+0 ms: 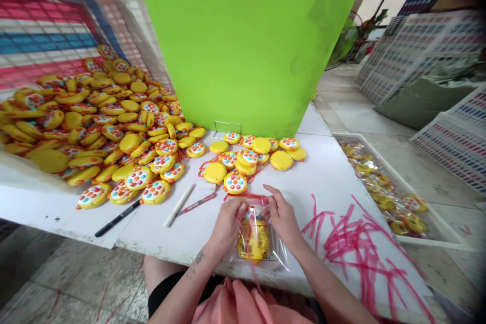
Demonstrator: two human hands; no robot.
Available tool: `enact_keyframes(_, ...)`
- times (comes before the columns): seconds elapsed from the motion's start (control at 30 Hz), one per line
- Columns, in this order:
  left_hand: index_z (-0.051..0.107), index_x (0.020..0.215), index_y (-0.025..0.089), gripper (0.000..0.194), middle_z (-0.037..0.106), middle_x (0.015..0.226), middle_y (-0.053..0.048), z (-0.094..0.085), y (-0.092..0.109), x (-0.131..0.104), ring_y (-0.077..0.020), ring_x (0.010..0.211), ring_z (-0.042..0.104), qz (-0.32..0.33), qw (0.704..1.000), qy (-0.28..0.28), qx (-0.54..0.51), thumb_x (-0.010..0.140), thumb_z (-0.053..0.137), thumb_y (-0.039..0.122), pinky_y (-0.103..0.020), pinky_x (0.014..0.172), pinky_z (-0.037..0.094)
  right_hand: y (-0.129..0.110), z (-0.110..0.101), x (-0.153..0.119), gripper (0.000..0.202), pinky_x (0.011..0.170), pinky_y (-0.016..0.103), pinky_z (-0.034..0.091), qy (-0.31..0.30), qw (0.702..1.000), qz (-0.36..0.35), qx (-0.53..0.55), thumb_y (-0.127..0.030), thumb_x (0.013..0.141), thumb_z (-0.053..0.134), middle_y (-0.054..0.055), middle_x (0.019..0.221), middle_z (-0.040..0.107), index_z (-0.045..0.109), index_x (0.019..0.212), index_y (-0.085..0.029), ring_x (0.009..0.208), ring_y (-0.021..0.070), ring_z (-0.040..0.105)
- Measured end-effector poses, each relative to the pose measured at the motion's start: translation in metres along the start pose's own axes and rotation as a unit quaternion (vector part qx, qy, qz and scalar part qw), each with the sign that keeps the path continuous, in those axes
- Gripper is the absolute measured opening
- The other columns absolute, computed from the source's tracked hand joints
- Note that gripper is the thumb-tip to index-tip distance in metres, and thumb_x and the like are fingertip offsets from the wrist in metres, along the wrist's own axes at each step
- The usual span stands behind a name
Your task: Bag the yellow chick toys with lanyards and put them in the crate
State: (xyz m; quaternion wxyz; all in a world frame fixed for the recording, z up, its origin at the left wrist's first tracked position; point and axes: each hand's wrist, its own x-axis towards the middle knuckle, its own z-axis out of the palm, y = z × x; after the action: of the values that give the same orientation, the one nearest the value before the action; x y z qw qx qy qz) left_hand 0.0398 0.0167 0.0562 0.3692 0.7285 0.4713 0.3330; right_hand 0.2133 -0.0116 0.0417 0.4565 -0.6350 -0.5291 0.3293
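Observation:
A clear plastic bag (279,258) with black print lies at the table's front edge, a round yellow toy (256,244) inside it. My left hand (228,223) is closed on the bag's upper left, its fingertips pinched together. At the upper right, my right hand (281,214) grips the same bag between thumb and fingers, with one finger raised. A pink strip (248,196) runs along the bag's top between my hands, and another pink ribbon hangs down over its front. Just beyond lies a yellow toy with coloured dots (235,183).
Many similar toys (129,144) spill from a lined basket (49,35) at left. A black marker (117,218), a white stick (179,206) and a pink pen (196,204) lie nearby. Pink strips (353,243) litter the right side. A green board (246,45) stands behind; a tray (448,235) holds bagged toys.

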Motion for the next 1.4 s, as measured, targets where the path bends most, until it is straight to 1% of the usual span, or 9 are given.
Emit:
enact_keyframes(0.13, 0.057, 0.093, 0.017, 0.036, 0.064, 0.094, -0.007, -0.021, -0.009, -0.002, -0.0194, 0.088, 0.06, -0.1, 0.972, 0.112, -0.179, 0.091, 0.044, 0.05, -0.034, 0.08, 0.049, 0.005, 0.002, -0.002, 0.042, 0.055, 0.031, 0.056, 0.007, 0.997, 0.011, 0.08, -0.042, 0.094, 0.036, 0.0, 0.07, 0.062, 0.05, 0.129, -0.023, 0.057, 0.0162, 0.062)
enact_keyframes(0.3, 0.055, 0.107, 0.015, 0.048, 0.065, 0.09, -0.005, -0.015, -0.012, -0.004, -0.0169, 0.077, 0.062, -0.192, 0.925, -0.062, -0.321, 0.08, 0.06, 0.054, -0.03, 0.07, 0.05, 0.0, 0.003, -0.003, 0.041, 0.06, 0.032, 0.056, 0.007, 0.996, -0.019, 0.081, -0.041, 0.096, 0.034, 0.002, 0.078, 0.065, 0.049, 0.129, -0.024, 0.063, 0.0165, 0.064)
enact_keyframes(0.4, 0.057, 0.081, 0.015, 0.036, 0.061, 0.071, 0.001, 0.0, -0.012, -0.007, -0.0122, 0.062, 0.056, -0.191, 0.925, -0.073, -0.319, 0.079, 0.062, 0.051, -0.025, 0.063, 0.046, -0.005, -0.002, 0.0, 0.035, 0.083, 0.04, 0.054, 0.036, 0.992, -0.112, -0.037, -0.032, 0.096, 0.035, 0.007, 0.101, 0.067, 0.054, 0.124, -0.024, 0.092, 0.0205, 0.064)
enact_keyframes(0.5, 0.056, 0.079, 0.016, 0.034, 0.064, 0.073, 0.0, 0.009, -0.013, -0.007, -0.0131, 0.063, 0.057, -0.197, 0.917, -0.049, -0.343, 0.078, 0.062, 0.049, -0.026, 0.064, 0.046, -0.011, -0.008, 0.001, 0.033, 0.101, 0.045, 0.042, 0.044, 0.962, -0.228, -0.142, -0.025, 0.095, 0.038, 0.007, 0.118, 0.063, 0.058, 0.121, -0.025, 0.116, 0.0229, 0.052)
enact_keyframes(0.77, 0.057, 0.081, 0.016, 0.029, 0.064, 0.07, 0.001, 0.01, -0.006, -0.008, -0.0125, 0.063, 0.057, -0.181, 0.903, 0.001, -0.389, 0.077, 0.065, 0.043, -0.024, 0.063, 0.045, -0.024, -0.008, 0.0, 0.033, 0.11, 0.057, 0.022, -0.057, 0.924, -0.263, -0.27, -0.023, 0.096, 0.041, 0.002, 0.101, 0.071, 0.054, 0.126, -0.026, 0.096, 0.0197, 0.06)
enact_keyframes(0.9, 0.058, 0.097, 0.016, 0.031, 0.067, 0.077, -0.002, 0.008, 0.002, -0.008, -0.0166, 0.072, 0.062, -0.171, 0.896, -0.041, -0.407, 0.08, 0.062, 0.041, -0.029, 0.072, 0.048, -0.032, -0.007, 0.003, 0.032, 0.101, 0.047, 0.038, -0.027, 0.913, -0.317, -0.257, -0.018, 0.092, 0.048, 0.006, 0.105, 0.068, 0.055, 0.123, -0.021, 0.102, 0.0216, 0.055)
enact_keyframes(1.1, 0.062, 0.106, 0.014, 0.028, 0.068, 0.098, -0.006, 0.003, 0.016, -0.007, -0.0176, 0.085, 0.06, -0.055, 0.959, -0.086, -0.265, 0.09, 0.049, 0.031, -0.029, 0.079, 0.046, -0.047, 0.006, 0.001, 0.044, 0.084, 0.039, 0.049, -0.052, 0.872, -0.387, -0.296, -0.008, 0.089, 0.047, 0.008, 0.105, 0.067, 0.048, 0.132, -0.017, 0.093, 0.023, 0.055)
enact_keyframes(1.27, 0.065, 0.104, 0.015, 0.027, 0.07, 0.096, -0.007, 0.002, 0.015, -0.006, -0.0193, 0.087, 0.062, -0.034, 0.978, -0.108, -0.174, 0.09, 0.048, 0.031, -0.029, 0.079, 0.046, -0.038, 0.013, 0.011, 0.039, 0.074, 0.034, 0.05, -0.01, 0.914, -0.317, -0.255, -0.006, 0.084, 0.048, 0.005, 0.091, 0.067, 0.055, 0.12, -0.021, 0.084, 0.0213, 0.057)
enact_keyframes(1.4, 0.06, 0.112, 0.017, 0.036, 0.068, 0.107, -0.01, 0.008, -0.008, -0.003, -0.0219, 0.096, 0.064, -0.144, 0.937, -0.115, -0.296, 0.087, 0.052, 0.041, -0.032, 0.08, 0.049, 0.007, -0.028, 0.036, 0.025, 0.072, 0.029, 0.05, 0.077, 0.958, -0.147, -0.233, -0.013, 0.081, 0.051, 0.005, 0.091, 0.065, 0.058, 0.104, -0.018, 0.082, 0.0183, 0.059)
